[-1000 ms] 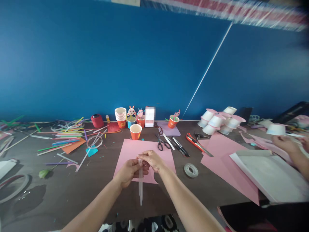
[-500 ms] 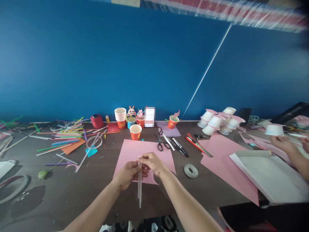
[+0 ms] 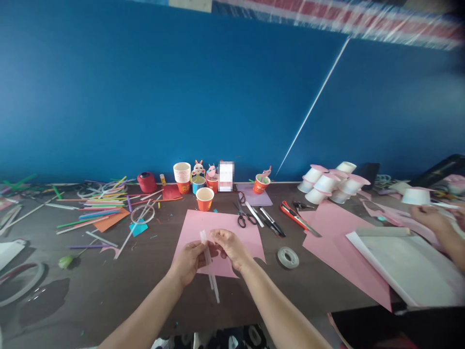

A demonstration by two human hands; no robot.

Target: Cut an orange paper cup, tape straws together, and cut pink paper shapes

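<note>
Over table (image 3: 109,286), straws (image 3: 209,259) near-upright, top tilted left.

Your left hand (image 3: 189,261) and right hand (image 3: 230,247) covered the middle of the white strips (image 3: 209,264), so you couldn't tell how the fingers gripped them. A blurred patch (image 3: 225,175) hid one item by the wall. The co-worker's hand (image 3: 432,217) ran off the right edge.

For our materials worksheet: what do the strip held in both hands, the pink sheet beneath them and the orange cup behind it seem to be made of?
Strip: likely clear plastic, perhaps straws; pale and see-through. The left hand and right hand pinch it. Pink sheet: matte paper or thin card, lying flat with straight edges. Orange cup: probably paper, with a pale lining.
</note>
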